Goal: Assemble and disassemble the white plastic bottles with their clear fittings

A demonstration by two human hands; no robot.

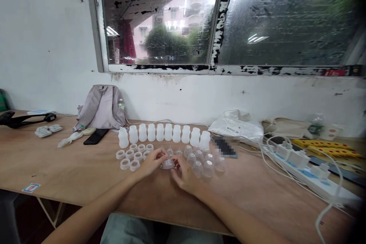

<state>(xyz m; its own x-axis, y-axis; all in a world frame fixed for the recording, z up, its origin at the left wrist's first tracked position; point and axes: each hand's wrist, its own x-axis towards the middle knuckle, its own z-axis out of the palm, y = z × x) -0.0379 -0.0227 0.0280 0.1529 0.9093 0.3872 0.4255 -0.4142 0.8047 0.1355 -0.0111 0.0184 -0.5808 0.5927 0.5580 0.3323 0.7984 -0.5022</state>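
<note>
My left hand and my right hand meet over the table, fingers closed on the two sides of a small clear plastic bottle part. Its exact kind is hard to make out, as fingers cover its edges. Just behind it stand several clear bottle nipples, partly hidden by my hands. Translucent screw rings lie in rows left of my left hand. Clear domed caps are grouped beyond my right hand. White baby bottles form a curved row at the back.
A backpack leans on the wall, with a black pouch before it. A dark phone-like slab and a plastic bag lie right of the bottles. A power strip with loose cables spans the right side.
</note>
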